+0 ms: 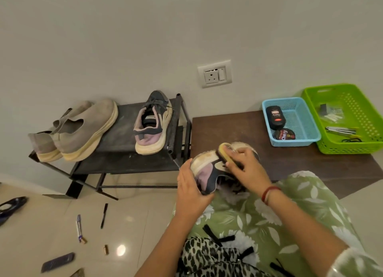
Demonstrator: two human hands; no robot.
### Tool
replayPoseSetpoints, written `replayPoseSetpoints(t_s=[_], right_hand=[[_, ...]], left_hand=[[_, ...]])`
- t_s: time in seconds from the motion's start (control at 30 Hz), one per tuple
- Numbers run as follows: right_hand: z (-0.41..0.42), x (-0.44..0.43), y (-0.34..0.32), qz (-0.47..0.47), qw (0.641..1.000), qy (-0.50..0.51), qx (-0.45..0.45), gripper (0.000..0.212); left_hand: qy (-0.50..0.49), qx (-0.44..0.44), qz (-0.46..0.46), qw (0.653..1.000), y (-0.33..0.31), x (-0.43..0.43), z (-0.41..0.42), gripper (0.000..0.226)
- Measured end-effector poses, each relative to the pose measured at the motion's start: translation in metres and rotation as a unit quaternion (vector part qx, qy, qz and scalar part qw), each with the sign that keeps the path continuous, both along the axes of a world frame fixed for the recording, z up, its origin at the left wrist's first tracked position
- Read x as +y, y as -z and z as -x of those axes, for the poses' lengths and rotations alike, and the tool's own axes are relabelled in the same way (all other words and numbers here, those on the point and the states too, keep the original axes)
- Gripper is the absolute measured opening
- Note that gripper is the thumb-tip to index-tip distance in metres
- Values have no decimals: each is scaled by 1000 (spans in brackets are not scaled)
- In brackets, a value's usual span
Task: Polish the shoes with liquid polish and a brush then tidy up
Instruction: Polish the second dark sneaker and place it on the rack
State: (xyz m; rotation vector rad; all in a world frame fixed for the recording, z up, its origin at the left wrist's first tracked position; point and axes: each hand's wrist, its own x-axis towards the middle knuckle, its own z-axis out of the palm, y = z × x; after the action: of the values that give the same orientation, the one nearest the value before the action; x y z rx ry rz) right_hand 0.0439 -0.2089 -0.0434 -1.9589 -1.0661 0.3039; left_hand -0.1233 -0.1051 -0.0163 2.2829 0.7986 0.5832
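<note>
My left hand (191, 188) grips the heel of a navy and pink sneaker (207, 168), tipped on its side with the cream sole facing away, over my lap. My right hand (245, 165) holds a yellow-backed shoe brush (224, 152) pressed against the shoe's side. Its matching sneaker (152, 124) stands on the black shoe rack (124, 162). A black liquid polish bottle (275, 118) and a round polish tin (284, 134) lie in the blue basket (306, 129).
Two grey slip-on shoes (83, 131) sit at the rack's left. A green basket (360, 144) with metal tools stands on the brown table (238, 127). Pens (104, 215), batteries (106, 249), a dark flat object (58, 262) and a black shoe (12, 207) lie on the tiled floor.
</note>
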Motion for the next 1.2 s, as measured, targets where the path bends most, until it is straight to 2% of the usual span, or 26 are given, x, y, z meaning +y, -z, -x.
replayPoseSetpoints(t_s=[0.07,0.13,0.2,0.27,0.33,0.37,0.47,0.5,0.53,0.63,0.7,0.8,0.87,0.97,1.0,1.1,1.17,1.2], right_hand=[[-36,0,5,59,990,109,67,44],[-44,1,-1,90,979,162,83,43],[-14,2,-16,58,989,127,47,41],[26,-4,-25,8,999,45,-2,40],[25,-9,-18,9,998,41,-42,40],[9,-11,-12,35,996,78,-30,40],[-46,-16,8,83,962,228,126,42],[-47,-17,7,84,957,240,140,42],[-39,-16,5,72,965,219,128,42],[8,-13,-4,5,997,65,47,41],[-3,-11,4,11,995,94,26,40],[-46,-8,12,62,965,221,129,42],[-41,-10,6,64,970,206,110,41],[-8,-12,7,24,993,115,30,39],[-10,-12,11,25,990,136,32,40],[-45,-15,30,64,950,261,159,42],[-53,-20,37,76,933,289,202,42],[-50,-20,36,73,939,277,191,42]], left_hand=[[-1,6,-2,1000,2,0,0,97],[-4,8,-6,1000,1,-1,-2,97],[-5,4,-13,1000,-2,-5,-5,94],[0,-5,-28,1000,-1,-7,-7,90],[6,-7,-42,999,0,-7,-6,90],[8,-4,-43,999,1,-6,-5,91],[13,1,-41,999,-1,-6,-6,94],[10,3,-39,999,-1,-7,-6,94],[5,4,-33,999,-1,-7,-6,95],[2,6,-33,999,1,-5,-6,96],[5,18,-28,999,4,-3,-4,97],[8,29,-26,999,4,-1,-2,99],[13,33,-26,999,3,-1,-3,98],[24,29,-41,998,4,2,-4,97],[24,31,-43,998,4,2,-4,97],[15,27,-42,999,2,0,-5,98],[13,33,-40,999,2,-2,-6,98],[13,32,-39,999,2,-2,-7,99]])
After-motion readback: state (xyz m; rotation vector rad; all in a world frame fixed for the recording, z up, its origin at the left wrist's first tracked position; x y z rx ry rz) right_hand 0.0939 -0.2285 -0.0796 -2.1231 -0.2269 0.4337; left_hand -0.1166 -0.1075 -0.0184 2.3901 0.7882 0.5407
